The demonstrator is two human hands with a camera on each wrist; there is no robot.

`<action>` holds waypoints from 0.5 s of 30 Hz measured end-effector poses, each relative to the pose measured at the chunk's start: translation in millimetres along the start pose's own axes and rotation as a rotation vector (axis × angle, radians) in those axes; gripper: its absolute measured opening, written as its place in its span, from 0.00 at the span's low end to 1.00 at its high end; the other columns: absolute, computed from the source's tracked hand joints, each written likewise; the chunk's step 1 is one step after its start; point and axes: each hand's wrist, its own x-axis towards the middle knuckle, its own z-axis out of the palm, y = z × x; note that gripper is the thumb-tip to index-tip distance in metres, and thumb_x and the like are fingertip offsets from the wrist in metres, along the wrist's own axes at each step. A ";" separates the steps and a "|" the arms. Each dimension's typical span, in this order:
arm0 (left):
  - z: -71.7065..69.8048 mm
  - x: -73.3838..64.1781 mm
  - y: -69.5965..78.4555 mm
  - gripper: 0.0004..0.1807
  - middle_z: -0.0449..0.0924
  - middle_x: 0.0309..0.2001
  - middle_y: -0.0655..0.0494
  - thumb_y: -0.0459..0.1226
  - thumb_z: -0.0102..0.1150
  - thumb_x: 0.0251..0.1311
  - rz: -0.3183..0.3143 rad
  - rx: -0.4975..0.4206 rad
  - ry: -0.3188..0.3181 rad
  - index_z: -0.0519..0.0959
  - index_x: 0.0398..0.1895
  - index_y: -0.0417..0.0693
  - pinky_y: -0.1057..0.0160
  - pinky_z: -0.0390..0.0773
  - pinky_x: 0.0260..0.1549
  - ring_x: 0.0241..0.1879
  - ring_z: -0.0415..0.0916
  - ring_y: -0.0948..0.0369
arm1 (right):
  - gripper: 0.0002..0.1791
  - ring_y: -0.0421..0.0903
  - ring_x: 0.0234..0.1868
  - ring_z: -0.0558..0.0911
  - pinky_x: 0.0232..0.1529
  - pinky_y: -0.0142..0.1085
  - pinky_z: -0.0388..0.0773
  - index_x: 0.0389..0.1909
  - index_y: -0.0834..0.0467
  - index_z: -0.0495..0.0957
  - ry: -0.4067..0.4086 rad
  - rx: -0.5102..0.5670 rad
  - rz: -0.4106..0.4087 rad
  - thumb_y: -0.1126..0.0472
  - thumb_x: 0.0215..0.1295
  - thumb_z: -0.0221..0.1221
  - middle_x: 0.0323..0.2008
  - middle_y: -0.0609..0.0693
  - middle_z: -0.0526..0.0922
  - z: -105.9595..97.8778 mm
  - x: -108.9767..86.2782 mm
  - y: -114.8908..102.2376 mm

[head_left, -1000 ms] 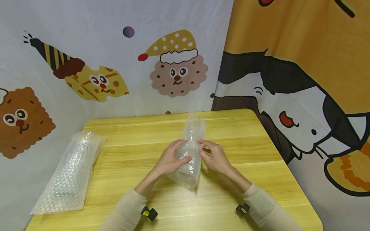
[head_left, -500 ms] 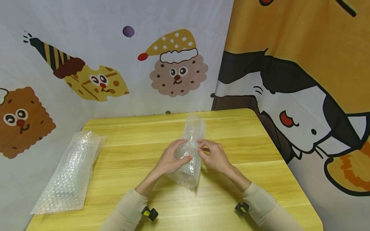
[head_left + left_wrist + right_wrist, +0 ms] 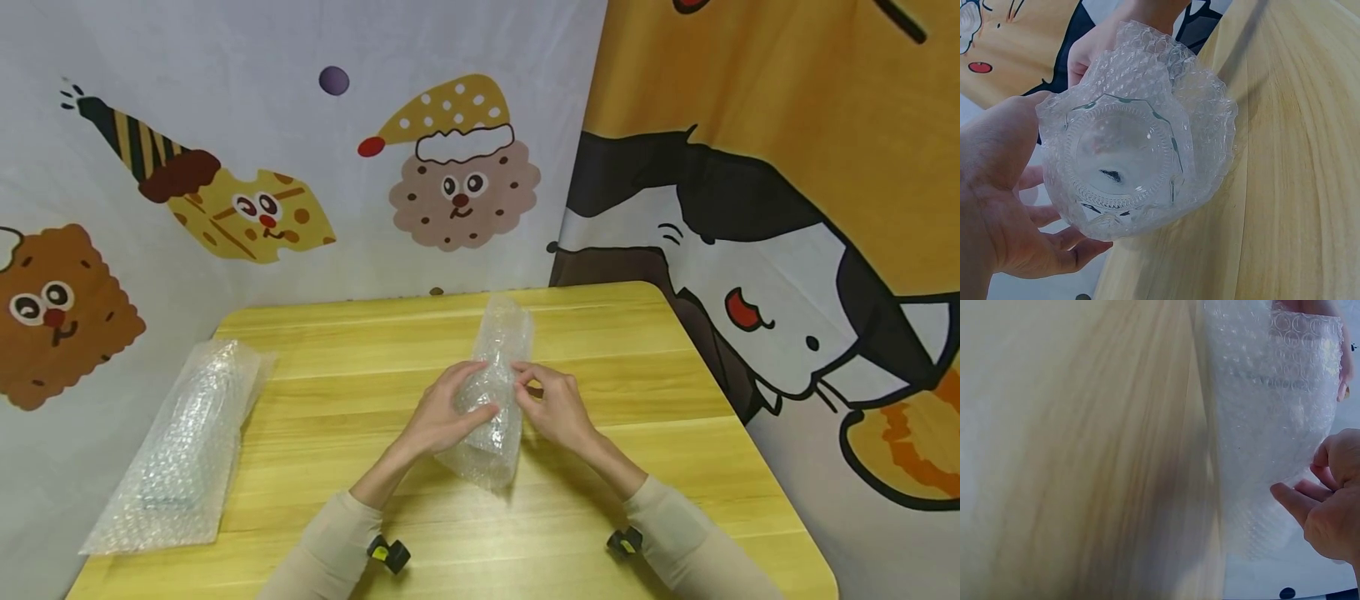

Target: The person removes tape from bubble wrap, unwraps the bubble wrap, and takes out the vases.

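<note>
A clear glass (image 3: pixel 1119 156) with a round ridged base lies rolled in bubble wrap (image 3: pixel 504 329) at the middle of the table; the left wrist view looks at its end. From the left side my left hand (image 3: pixel 441 412) holds the wrapped glass, its thumb on the near part and its fingers curled round the far side. On the right, the thumb and index finger of my right hand (image 3: pixel 557 406) pinch the wrap's loose edge. That pinch shows in the right wrist view, where the bubble wrap (image 3: pixel 1272 425) hides the glass.
Another bubble-wrapped bundle (image 3: pixel 183 450) lies at the table's left edge, its contents blurred by the wrap. The wooden table (image 3: pixel 637 350) has a cartoon-print curtain (image 3: pixel 300 275) behind it and another (image 3: pixel 787 208) on the right.
Almost nothing differs. The right wrist and forearm have shifted very slightly left, while the wrapped glass and the left hand stay where they were.
</note>
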 end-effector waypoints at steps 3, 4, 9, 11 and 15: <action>-0.4 0.0 -0.3 0.42 0.67 0.88 0.49 0.52 0.75 0.69 -0.002 -0.005 0.001 0.72 0.85 0.60 0.20 0.63 0.82 0.86 0.65 0.38 | 0.06 0.70 0.63 0.91 0.50 0.42 0.96 0.37 0.64 0.85 0.011 0.021 0.026 0.76 0.71 0.62 0.61 0.68 0.91 0.4 -0.1 1.3; -0.6 -0.2 -0.5 0.42 0.67 0.88 0.49 0.52 0.75 0.69 -0.005 -0.007 0.001 0.72 0.85 0.61 0.21 0.64 0.82 0.86 0.65 0.38 | 0.07 0.70 0.63 0.91 0.50 0.42 0.96 0.37 0.64 0.85 0.019 0.031 0.042 0.76 0.71 0.62 0.60 0.68 0.92 0.6 -0.2 2.1; -2.0 -1.2 -1.2 0.42 0.66 0.88 0.49 0.52 0.75 0.70 -0.021 -0.021 -0.001 0.72 0.85 0.63 0.20 0.64 0.81 0.86 0.64 0.39 | 0.07 0.69 0.64 0.91 0.51 0.41 0.95 0.36 0.63 0.83 0.036 0.085 0.115 0.77 0.70 0.62 0.60 0.65 0.93 -0.3 -0.5 4.1; -2.3 -1.2 -1.6 0.42 0.67 0.88 0.49 0.52 0.75 0.70 -0.020 -0.024 -0.001 0.72 0.85 0.63 0.20 0.64 0.82 0.86 0.65 0.39 | 0.06 0.69 0.65 0.90 0.52 0.40 0.94 0.37 0.63 0.83 0.026 0.093 0.122 0.76 0.70 0.62 0.60 0.65 0.93 -1.5 -0.3 3.0; -2.4 -0.3 -1.5 0.42 0.67 0.88 0.50 0.52 0.75 0.70 -0.015 -0.025 0.003 0.72 0.85 0.62 0.21 0.64 0.82 0.86 0.65 0.40 | 0.06 0.67 0.66 0.90 0.55 0.40 0.94 0.37 0.62 0.84 0.013 0.102 0.133 0.75 0.71 0.62 0.61 0.63 0.93 -3.5 -0.1 3.1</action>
